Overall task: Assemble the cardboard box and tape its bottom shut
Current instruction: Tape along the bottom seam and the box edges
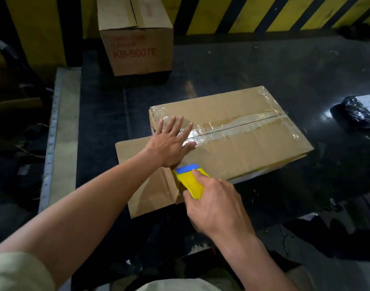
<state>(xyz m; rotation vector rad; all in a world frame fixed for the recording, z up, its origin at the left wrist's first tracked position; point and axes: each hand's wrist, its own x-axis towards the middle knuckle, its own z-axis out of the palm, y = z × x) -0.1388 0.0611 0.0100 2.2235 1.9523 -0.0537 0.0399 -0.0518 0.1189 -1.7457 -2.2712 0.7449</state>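
A brown cardboard box (249, 150) lies on a dark floor with its closed flaps facing up. Clear tape (238, 127) runs along the centre seam and over the far corners. My left hand (169, 141) presses flat, fingers spread, on the near-left end of the taped seam. My right hand (213, 204) grips a yellow tape dispenser with a blue edge (190, 181), held against the box's near-left edge just below my left hand. A loose flap (146, 183) sticks out flat at the box's left side.
A taller closed carton printed in red "KB-9007E" (138, 43) stands at the back. A black wrapped parcel (358, 112) lies at the right. A pale raised kerb (60, 127) runs along the left. Yellow-and-black striped wall (263, 11) behind.
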